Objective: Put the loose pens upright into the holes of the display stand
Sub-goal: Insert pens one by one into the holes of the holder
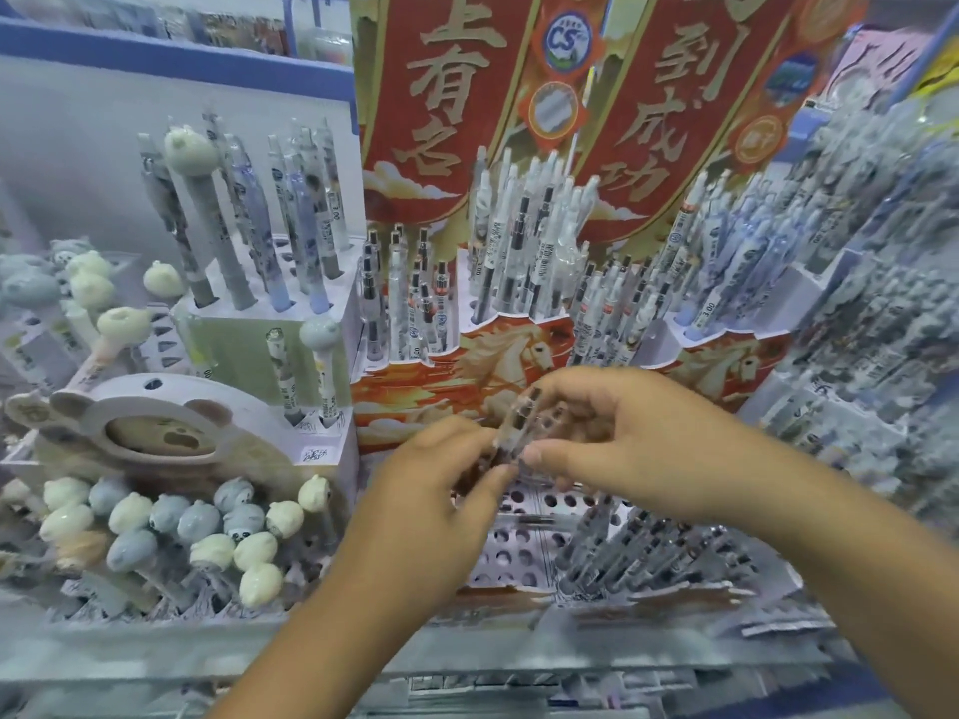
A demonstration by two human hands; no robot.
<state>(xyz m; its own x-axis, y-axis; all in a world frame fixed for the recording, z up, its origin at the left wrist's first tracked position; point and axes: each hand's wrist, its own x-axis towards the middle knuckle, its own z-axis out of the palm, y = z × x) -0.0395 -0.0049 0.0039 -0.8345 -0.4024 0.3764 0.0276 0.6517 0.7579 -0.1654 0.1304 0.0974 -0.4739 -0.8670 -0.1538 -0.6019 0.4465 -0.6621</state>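
Centre frame: two hands meet over the red display stand [519, 355]. Left hand [441, 490] and right hand [612, 438] both pinch one small bundle of clear pens [519, 422]; exact count unreadable, blurred. Below them, perforated tier [524, 542] with many open holes. Lower left: about fifteen animal-head pens [207, 526].

Stationery shop: price-labelled pens [524, 241] fill display stands [519, 324].

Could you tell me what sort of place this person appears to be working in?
Most likely a stationery shop's pen aisle. Tiered display stands packed with upright pens, price stickers on the barrels, and a red promotional backboard suggest retail. Both hands hold a bundle of clear pens.
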